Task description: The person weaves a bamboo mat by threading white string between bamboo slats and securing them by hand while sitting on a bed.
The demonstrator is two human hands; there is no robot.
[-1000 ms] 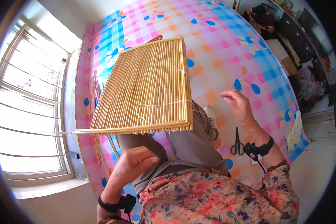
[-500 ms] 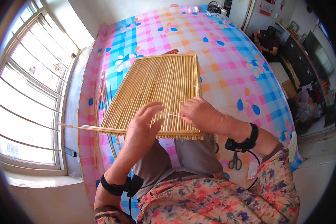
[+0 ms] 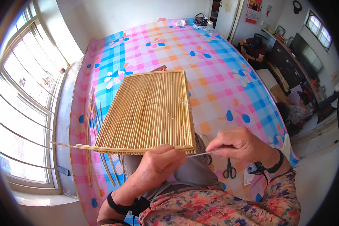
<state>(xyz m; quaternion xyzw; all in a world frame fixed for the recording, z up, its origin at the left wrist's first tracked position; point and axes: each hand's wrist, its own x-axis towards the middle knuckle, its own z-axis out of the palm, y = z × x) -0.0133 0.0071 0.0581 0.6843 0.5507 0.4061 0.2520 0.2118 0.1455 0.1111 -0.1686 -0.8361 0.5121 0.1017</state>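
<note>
A panel of thin yellow stalks laid side by side, bound into a flat mat, rests across my lap. Long loose stalk ends stick out from its near edge toward the left. My left hand is closed at the middle of that edge. From it a pale string runs taut to the right, just off the panel's near right corner. Pinched on the string's other end is my right hand, apart from the panel. What lies under my left fingers is partly hidden.
Black scissors lie on the checkered, flowered cover below my right hand. Several loose stalks lie at left, beside the barred window. A bag and a jar stand at the far edge. Two people sit at right.
Both hands have come down toward me from the panel's surface. My right hand has moved right, drawing the string straight. The view has shifted, so the panel appears lower and further left.
</note>
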